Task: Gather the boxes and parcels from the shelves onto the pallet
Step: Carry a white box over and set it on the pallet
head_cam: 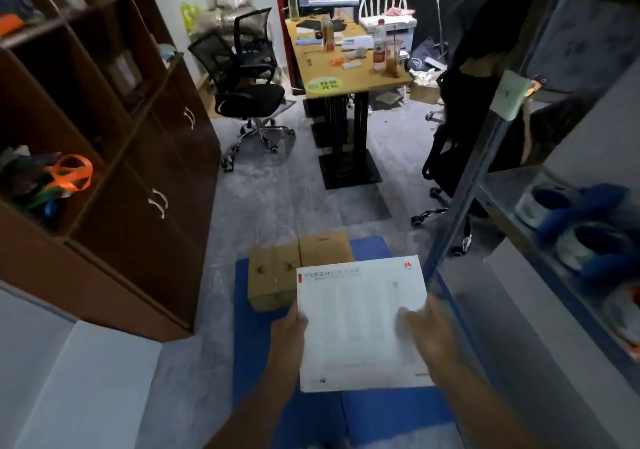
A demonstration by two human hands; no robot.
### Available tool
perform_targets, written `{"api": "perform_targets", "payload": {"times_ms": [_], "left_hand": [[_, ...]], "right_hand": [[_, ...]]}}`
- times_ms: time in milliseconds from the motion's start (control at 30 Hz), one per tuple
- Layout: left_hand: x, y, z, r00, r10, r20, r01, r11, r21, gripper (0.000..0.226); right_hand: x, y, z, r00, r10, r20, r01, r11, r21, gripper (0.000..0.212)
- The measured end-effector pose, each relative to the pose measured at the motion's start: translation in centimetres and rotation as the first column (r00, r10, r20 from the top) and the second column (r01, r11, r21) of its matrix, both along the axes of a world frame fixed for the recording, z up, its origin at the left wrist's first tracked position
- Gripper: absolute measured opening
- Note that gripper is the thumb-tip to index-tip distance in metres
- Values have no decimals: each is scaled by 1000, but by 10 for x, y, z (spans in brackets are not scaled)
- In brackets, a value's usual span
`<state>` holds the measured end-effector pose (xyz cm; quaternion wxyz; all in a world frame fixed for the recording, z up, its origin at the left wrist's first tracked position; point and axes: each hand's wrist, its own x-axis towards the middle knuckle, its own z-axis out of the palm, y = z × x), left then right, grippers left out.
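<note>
A flat white box (356, 324) with a red logo and a red stripe is held above the blue pallet (258, 362) on the floor. My left hand (289, 331) grips its left edge, thumb on top. My right hand (427, 331) grips its right edge, fingers spread over the top face. Two brown cardboard boxes lie on the far end of the pallet: one (272, 280) at the left, one (325, 247) behind it, both partly hidden by the white box.
A dark wooden cabinet (138, 178) stands at the left with an orange object (71, 173) on a shelf. A metal shelf rack (540, 206) with blue-white items is at the right. Ahead are a desk (346, 64), two office chairs and grey floor. A white sheet (86, 386) lies bottom left.
</note>
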<state>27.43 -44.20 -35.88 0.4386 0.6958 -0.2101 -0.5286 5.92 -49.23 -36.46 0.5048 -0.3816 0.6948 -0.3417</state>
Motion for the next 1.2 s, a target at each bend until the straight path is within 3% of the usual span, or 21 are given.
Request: {"api": "perform_targets", "payload": {"times_ms": [200, 367, 600, 733, 833, 1033, 1200], "left_hand": [[9, -138, -80, 993, -117, -9, 116, 990, -82, 45], [1, -245, -146, 980, -68, -185, 65, 998, -20, 45], [-22, -360, -250, 986, -118, -115, 117, 993, -17, 51], [-42, -410, -301, 987, -65, -145, 60, 998, -37, 38], [-58, -441, -342, 993, -61, -100, 59, 998, -23, 45], [-72, -468, -406, 979, -201, -13, 201, 979, 9, 41], [-72, -456, -474, 921, -300, 249, 294, 954, 59, 17]], "right_hand": [[10, -138, -59, 985, 15, -172, -30, 996, -84, 42], [12, -236, -125, 932, -81, -353, 27, 987, -156, 54], [-15, -370, -219, 930, -41, -366, -34, 980, -197, 49], [-33, -437, -271, 928, -15, -372, -54, 983, -175, 42], [-49, -466, -310, 914, -32, -404, -43, 984, -174, 41], [-75, -496, -394, 914, 47, -404, -54, 999, -4, 43], [-74, -503, -459, 853, 205, -479, -175, 979, 108, 43]]}}
